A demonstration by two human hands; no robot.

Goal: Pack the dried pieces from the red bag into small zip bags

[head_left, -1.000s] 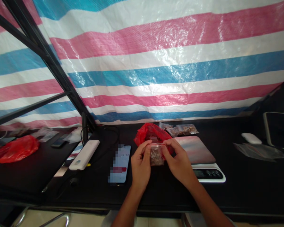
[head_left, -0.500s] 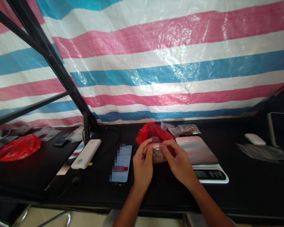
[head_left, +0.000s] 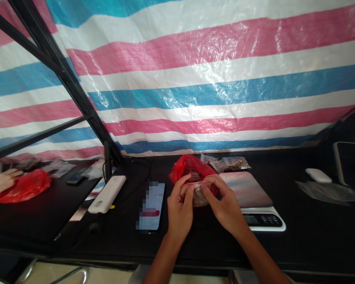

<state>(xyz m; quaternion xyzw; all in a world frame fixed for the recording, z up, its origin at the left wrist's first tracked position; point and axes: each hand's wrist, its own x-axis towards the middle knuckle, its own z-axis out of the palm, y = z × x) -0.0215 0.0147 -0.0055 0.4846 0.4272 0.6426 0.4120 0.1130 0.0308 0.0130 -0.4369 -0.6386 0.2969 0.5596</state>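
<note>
A small clear zip bag (head_left: 200,197) with brownish contents hangs between my two hands. My left hand (head_left: 181,203) pinches its upper edge at the left, fingers closed. At the right end of the same edge, my right hand (head_left: 223,199) grips it between thumb and fingers. Just behind the zip bag lies an open red plastic bag (head_left: 185,167), partly covered by my fingers. To the right of my right hand is a digital scale (head_left: 245,189) with a shiny plate. Several filled zip bags (head_left: 235,162) rest behind the scale.
Left of my hands are a phone (head_left: 152,207) and a white power bank (head_left: 108,193) with cables. Flat clear bags (head_left: 328,192), a white mouse-like object (head_left: 318,175) and a dark screen (head_left: 352,163) lie right. Another person's hand (head_left: 2,181) touches a red bag (head_left: 29,185) far left.
The zip bag has tilted and shifted slightly in my fingers, with my left fingers moving a little right along its edge. Another person's hand has come in at the far left.
</note>
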